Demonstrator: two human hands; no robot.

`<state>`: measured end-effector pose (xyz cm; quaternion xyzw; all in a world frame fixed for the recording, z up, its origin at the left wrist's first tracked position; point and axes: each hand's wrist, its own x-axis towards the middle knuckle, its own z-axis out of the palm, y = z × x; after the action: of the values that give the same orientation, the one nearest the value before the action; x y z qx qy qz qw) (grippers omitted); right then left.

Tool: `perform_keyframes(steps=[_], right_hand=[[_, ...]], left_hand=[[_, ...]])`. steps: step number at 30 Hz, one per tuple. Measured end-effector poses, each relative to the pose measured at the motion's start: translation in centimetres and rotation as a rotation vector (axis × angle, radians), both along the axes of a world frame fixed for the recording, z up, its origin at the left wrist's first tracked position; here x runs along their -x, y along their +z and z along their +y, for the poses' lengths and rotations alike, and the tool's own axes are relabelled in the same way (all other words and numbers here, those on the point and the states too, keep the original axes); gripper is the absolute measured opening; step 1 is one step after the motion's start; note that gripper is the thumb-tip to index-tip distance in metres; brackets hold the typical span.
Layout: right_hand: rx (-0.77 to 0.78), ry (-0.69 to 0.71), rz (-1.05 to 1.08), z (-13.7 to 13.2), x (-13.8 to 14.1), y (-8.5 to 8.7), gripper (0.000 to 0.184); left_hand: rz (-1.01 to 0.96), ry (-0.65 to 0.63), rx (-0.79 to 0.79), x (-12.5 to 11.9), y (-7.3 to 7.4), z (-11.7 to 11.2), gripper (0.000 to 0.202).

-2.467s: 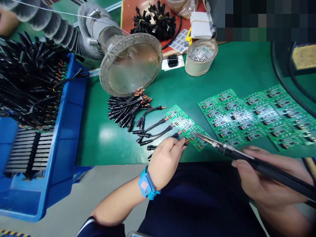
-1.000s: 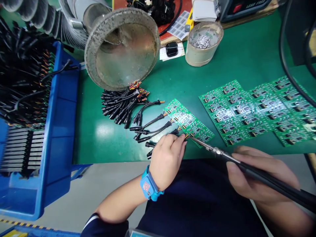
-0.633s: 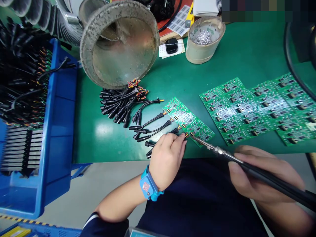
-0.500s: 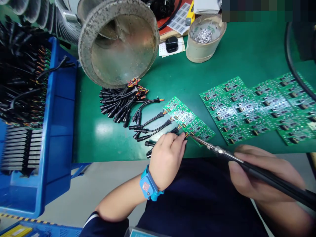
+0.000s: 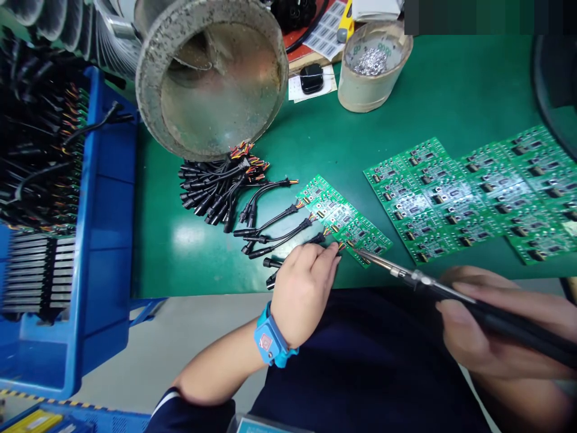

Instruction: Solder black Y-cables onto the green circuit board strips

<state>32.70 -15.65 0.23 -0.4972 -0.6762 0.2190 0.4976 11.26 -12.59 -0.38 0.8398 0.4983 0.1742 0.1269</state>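
My left hand is closed in a pinch on a black cable whose coloured wire ends meet the lower edge of a green circuit board strip. Most of that cable is hidden under the fingers. Several other black cables lie with their wires against the same edge. In my right hand is a soldering iron, gripped by its black handle. Its metal tip points left at the strip, close to the wires; whether it touches cannot be made out.
Larger circuit board panels lie to the right. A bundle of black cables sits below a round metal extractor duct. A cardboard tub holds silvery bits. On the left stands a blue crate full of cables.
My right hand and the soldering iron have shifted right, drawing the tip slightly back from the wire ends. My left hand has stayed almost in place.
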Motion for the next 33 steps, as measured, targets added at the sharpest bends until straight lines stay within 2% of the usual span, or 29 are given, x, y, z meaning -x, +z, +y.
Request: perform_keyframes(steps=[2, 5, 21, 29, 33], right_hand=[[0.007, 0.071, -0.025, 0.3, 0.3, 0.5, 0.016], [0.005, 0.091, -0.096, 0.5, 0.5, 0.7, 0.017], [-0.125, -0.016, -0.176, -0.8, -0.2, -1.6, 0.028], [-0.047, 0.066, -0.144, -0.5, 0.0, -1.2, 0.030], [-0.073, 0.015, -0.138, -0.6, -0.1, -1.4, 0.032]], left_hand=[[-0.023, -0.026, 0.015, 0.2, 0.0, 0.0, 0.027], [-0.048, -0.062, 0.046, 0.5, 0.0, -0.1, 0.030], [0.031, -0.030, 0.022, -0.1, 0.4, 0.0, 0.028], [0.021, -0.015, 0.030, -0.3, 0.6, 0.2, 0.026], [0.016, -0.009, 0.025, -0.3, 0.6, 0.2, 0.026]])
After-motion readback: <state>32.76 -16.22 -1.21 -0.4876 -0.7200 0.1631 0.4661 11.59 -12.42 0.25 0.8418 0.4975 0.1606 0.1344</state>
